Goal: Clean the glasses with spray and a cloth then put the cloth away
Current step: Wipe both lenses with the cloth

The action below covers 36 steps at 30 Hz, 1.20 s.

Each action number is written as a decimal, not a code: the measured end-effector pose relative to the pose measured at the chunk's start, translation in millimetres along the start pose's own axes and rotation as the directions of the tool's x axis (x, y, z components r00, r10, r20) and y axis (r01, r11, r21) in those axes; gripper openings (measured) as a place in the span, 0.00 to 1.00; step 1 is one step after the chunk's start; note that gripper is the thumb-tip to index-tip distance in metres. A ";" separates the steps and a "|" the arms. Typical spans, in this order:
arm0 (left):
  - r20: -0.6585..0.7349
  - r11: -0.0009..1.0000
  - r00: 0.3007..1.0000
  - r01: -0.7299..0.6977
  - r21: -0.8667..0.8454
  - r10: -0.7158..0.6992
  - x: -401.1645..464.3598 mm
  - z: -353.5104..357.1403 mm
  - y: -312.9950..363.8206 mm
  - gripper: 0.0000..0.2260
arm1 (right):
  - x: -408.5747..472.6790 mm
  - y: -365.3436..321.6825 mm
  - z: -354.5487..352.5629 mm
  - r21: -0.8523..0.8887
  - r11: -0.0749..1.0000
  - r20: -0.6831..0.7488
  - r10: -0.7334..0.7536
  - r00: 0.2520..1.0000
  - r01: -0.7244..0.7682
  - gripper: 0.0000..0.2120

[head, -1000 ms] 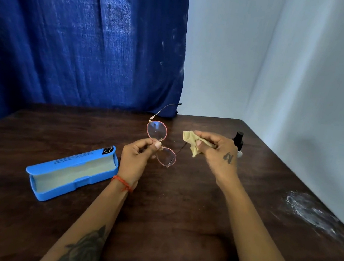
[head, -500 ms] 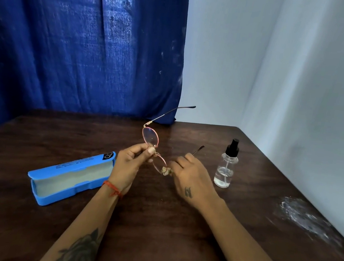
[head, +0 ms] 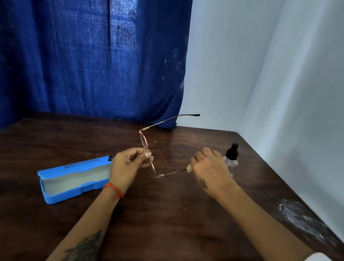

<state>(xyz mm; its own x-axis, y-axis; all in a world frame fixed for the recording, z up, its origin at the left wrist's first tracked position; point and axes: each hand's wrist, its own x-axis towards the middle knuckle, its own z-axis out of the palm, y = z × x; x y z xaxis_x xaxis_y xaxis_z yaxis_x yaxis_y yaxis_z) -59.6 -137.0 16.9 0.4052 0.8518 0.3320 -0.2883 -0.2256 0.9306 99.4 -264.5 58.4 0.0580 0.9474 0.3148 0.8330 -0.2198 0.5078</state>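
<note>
Overall light: moderate, cool and bluish; no harsh highlights are recorded.
Source: daylight is seen filtering through the blue curtain at 11 o'clock, where a paler backlit strip is noted.
Walls: the white walls at 1 to 3 o'clock are evenly lit, with a soft gradient at the corner.
Table: the dark wooden table is rendered dim; a faint sheen is observed toward 12 o'clock near the far edge.
Shadows: soft and diffuse; weak shading is noted under the forearms.
Focus: the centre is acceptably sharp; fine texture is smeared by compression.
Distortion: wide-angle bending is observed at the frame edges, strongest at 5 and 7 o'clock.
</note>
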 end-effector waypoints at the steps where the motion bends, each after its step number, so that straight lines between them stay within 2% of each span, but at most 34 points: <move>1: -0.009 1.000 1.000 0.009 -0.002 -0.009 -0.6 -1.3 0.0 0.08 | -0.1 3.1 -2.5 -0.021 1.000 0.020 -0.003 1.000 0.003 0.10; 5: -0.024 0.999 0.999 0.039 -0.001 -0.039 -2.8 -2.7 -1.4 0.06 | -2.4 13.7 -18.4 -0.014 0.999 0.073 0.035 0.997 -0.035 0.13; 8: -0.035 0.999 0.999 0.039 0.016 -0.038 -2.9 -4.9 -2.6 0.04 | -5.1 29.2 -31.1 0.118 0.983 0.034 0.137 0.990 -0.140 0.15; 10: -0.038 0.999 0.999 0.038 0.020 -0.037 -3.3 -5.5 -3.1 0.04 | -8.1 40.8 -38.2 0.337 0.918 -0.089 0.250 0.964 -0.207 0.14; 13: -0.036 0.999 0.999 0.040 0.032 -0.039 -4.6 -4.0 -3.4 0.05 | -4.6 49.1 -50.7 0.603 0.773 -0.286 0.441 0.851 -0.198 0.12; 15: -0.029 0.998 0.999 0.035 0.046 -0.033 -5.2 -2.3 -3.6 0.05 | 7.2 43.3 -57.3 0.654 0.746 -0.374 0.459 0.806 -0.122 0.11; 17: -0.029 0.998 0.999 0.028 0.058 -0.027 -4.9 -1.5 -4.0 0.04 | 22.4 28.8 -63.2 0.688 0.726 -0.422 0.411 0.808 -0.010 0.11; 21: -0.036 0.996 0.999 0.019 0.085 -0.016 -3.4 -1.5 -6.0 0.05 | 50.8 -7.5 -68.8 0.614 0.775 -0.464 0.202 0.863 0.148 0.14; 24: -0.050 0.993 0.999 0.004 0.120 0.002 -3.3 -2.5 -8.3 0.07 | 67.0 -25.5 -63.0 0.403 0.888 -0.412 -0.042 0.910 0.223 0.19; 26: -0.060 0.990 0.998 0.005 0.139 0.003 -2.7 -3.7 -9.4 0.07 | 71.9 -29.9 -59.6 0.298 0.924 -0.381 -0.115 0.918 0.240 0.19; 31: -0.073 0.988 0.997 0.015 0.154 -0.004 -3.1 -3.9 -8.6 0.06 | 70.0 -18.6 -56.2 0.201 0.972 -0.345 -0.044 0.937 0.120 0.15; 36: -0.095 0.989 0.995 0.032 0.142 -0.019 -3.6 -4.4 -6.3 0.06 | 59.1 2.3 -47.6 0.186 0.983 -0.266 0.039 0.963 0.012 0.14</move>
<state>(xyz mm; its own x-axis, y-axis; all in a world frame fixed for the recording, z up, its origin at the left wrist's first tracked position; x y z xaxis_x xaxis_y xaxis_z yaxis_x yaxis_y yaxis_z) -63.1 -136.6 9.2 0.3260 0.8971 0.2983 -0.1485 -0.2630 0.9533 78.5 -220.1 116.4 -0.0582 0.8423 0.5359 0.9212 -0.1615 0.3539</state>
